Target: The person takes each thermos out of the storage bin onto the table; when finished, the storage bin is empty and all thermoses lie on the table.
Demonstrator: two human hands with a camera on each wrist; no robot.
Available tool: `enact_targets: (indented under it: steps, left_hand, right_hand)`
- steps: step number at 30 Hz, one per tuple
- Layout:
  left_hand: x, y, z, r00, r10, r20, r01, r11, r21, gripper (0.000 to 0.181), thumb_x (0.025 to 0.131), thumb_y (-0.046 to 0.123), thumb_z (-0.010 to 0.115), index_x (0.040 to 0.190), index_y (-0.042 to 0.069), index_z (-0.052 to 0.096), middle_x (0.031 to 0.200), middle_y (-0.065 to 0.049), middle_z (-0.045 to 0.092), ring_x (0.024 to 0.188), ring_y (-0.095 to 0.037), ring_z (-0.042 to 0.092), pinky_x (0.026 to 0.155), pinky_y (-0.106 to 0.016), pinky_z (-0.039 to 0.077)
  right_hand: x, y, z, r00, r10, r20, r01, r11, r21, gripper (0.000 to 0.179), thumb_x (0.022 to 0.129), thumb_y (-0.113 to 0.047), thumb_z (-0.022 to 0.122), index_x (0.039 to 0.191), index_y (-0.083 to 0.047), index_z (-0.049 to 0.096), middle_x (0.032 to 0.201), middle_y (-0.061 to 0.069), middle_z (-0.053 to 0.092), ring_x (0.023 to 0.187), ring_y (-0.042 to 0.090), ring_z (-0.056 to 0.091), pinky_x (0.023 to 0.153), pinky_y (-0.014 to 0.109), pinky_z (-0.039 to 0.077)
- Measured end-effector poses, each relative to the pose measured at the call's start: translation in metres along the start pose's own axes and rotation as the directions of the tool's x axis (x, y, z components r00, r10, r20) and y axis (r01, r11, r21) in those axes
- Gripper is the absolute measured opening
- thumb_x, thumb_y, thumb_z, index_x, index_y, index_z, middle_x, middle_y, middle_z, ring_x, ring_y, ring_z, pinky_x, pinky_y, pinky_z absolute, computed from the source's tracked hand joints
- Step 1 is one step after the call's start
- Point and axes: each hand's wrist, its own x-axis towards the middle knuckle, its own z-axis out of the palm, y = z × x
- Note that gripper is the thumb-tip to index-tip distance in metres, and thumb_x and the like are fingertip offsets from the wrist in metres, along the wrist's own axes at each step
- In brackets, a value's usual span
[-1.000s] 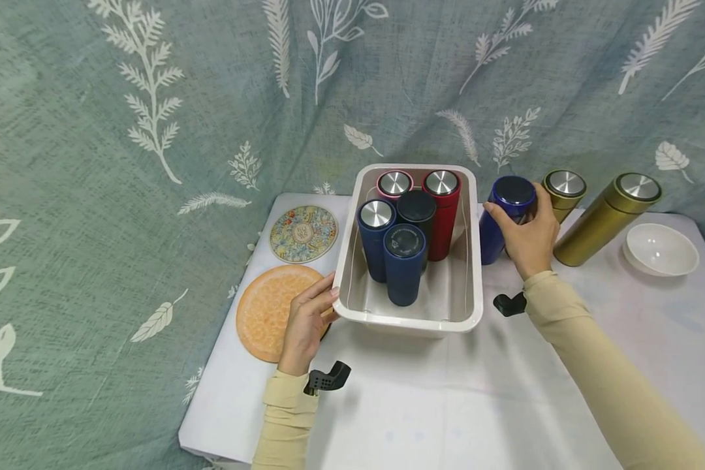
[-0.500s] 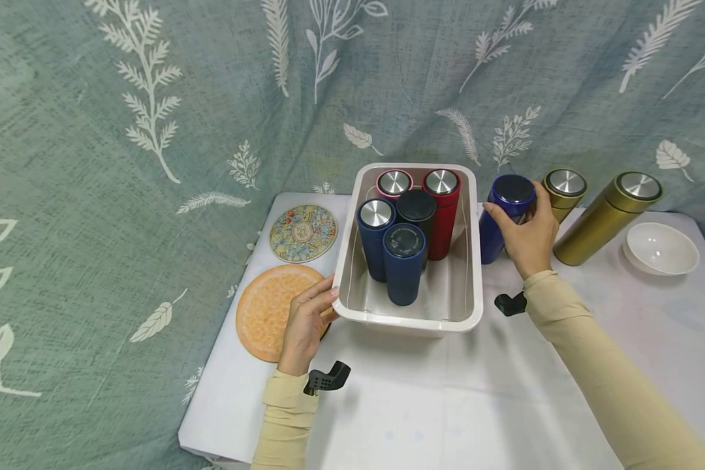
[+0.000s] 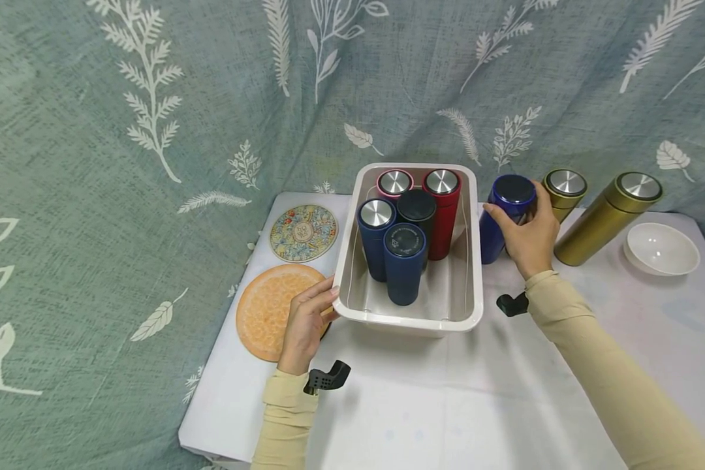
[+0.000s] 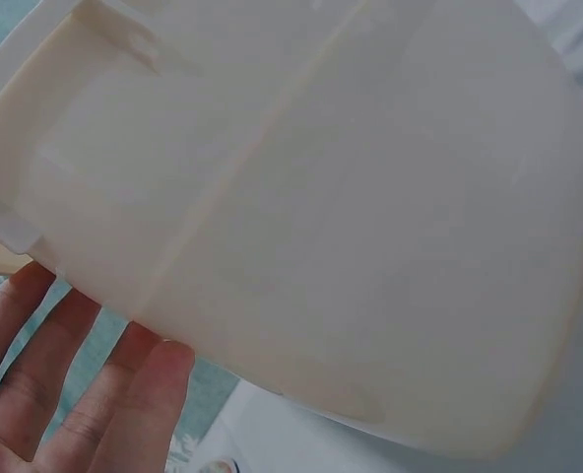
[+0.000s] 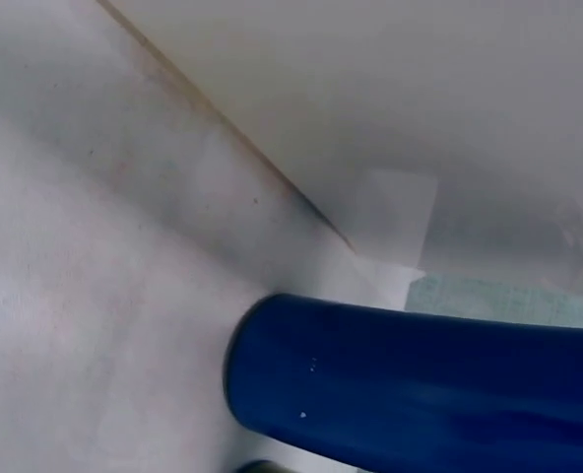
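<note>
Blue flask [image 3: 491, 238], right of centre, is gripped by the right hand [image 3: 531, 243]; five flasks [image 3: 404, 277] already stand in the bin [image 3: 408, 322] mid-frame, with two gold flasks [image 3: 602, 225] outside, farther right. The left hand [image 3: 305, 320] touches the bin, fingers nearly straight.

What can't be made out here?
Head: most of the pink bottle, behind the black bottle and a blue bottle.
Head: left gold bottle, lower part hidden by right hand.
Left wrist: inside of the tub, hidden by its wall.
Right wrist: held bottle, top cut off by right edge.
</note>
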Motion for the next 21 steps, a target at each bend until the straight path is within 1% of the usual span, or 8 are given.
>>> enact_targets:
  steps: [5, 11, 17, 21]
  left_hand:
    - [0.000, 0.000, 0.000, 1.000, -0.003, 0.001, 0.003, 1.000, -0.003, 0.045, 0.094, 0.007, 0.060, 0.137, -0.007, 0.056, 0.108, 0.010, 0.075, 0.092, -0.006, 0.069, 0.083, -0.032, 0.054]
    - [-0.001, 0.000, -0.002, 1.000, -0.008, -0.011, 0.008, 1.000, -0.002, 0.044, 0.094, 0.008, 0.061, 0.135, -0.007, 0.059, 0.106, 0.008, 0.075, 0.091, -0.008, 0.069, 0.084, -0.034, 0.053]
    - [0.000, -0.001, -0.002, 1.000, -0.006, -0.004, 0.006, 1.000, -0.003, 0.042, 0.094, 0.009, 0.062, 0.133, -0.007, 0.061, 0.104, 0.006, 0.075, 0.091, -0.009, 0.069, 0.087, -0.037, 0.052]
    - [0.001, -0.001, -0.002, 1.000, 0.007, 0.006, -0.007, 1.000, 0.006, 0.043, 0.093, 0.010, 0.061, 0.133, -0.007, 0.060, 0.103, 0.008, 0.075, 0.091, -0.008, 0.069, 0.085, -0.037, 0.051]
  right_hand:
    - [0.001, -0.002, -0.002, 1.000, 0.007, 0.020, -0.007, 1.000, 0.012, 0.071, 0.075, -0.025, 0.090, 0.138, -0.016, 0.056, 0.130, 0.011, 0.067, 0.121, 0.015, 0.063, 0.106, 0.022, 0.048]
    - [0.000, -0.007, -0.003, 0.997, 0.055, 0.050, -0.057, 0.998, 0.025, 0.077, 0.074, -0.021, 0.091, 0.141, -0.016, 0.053, 0.134, 0.013, 0.065, 0.125, 0.018, 0.062, 0.109, 0.025, 0.047]
    - [0.000, -0.011, -0.004, 0.995, 0.095, 0.041, -0.096, 0.995, 0.017, 0.078, 0.073, -0.019, 0.091, 0.141, -0.016, 0.054, 0.134, 0.013, 0.065, 0.124, 0.017, 0.062, 0.109, 0.026, 0.048]
    - [0.001, -0.017, -0.008, 0.993, 0.109, 0.050, -0.111, 0.994, 0.025, 0.084, 0.073, -0.015, 0.090, 0.146, -0.015, 0.049, 0.143, 0.012, 0.058, 0.134, 0.019, 0.056, 0.114, 0.025, 0.042]
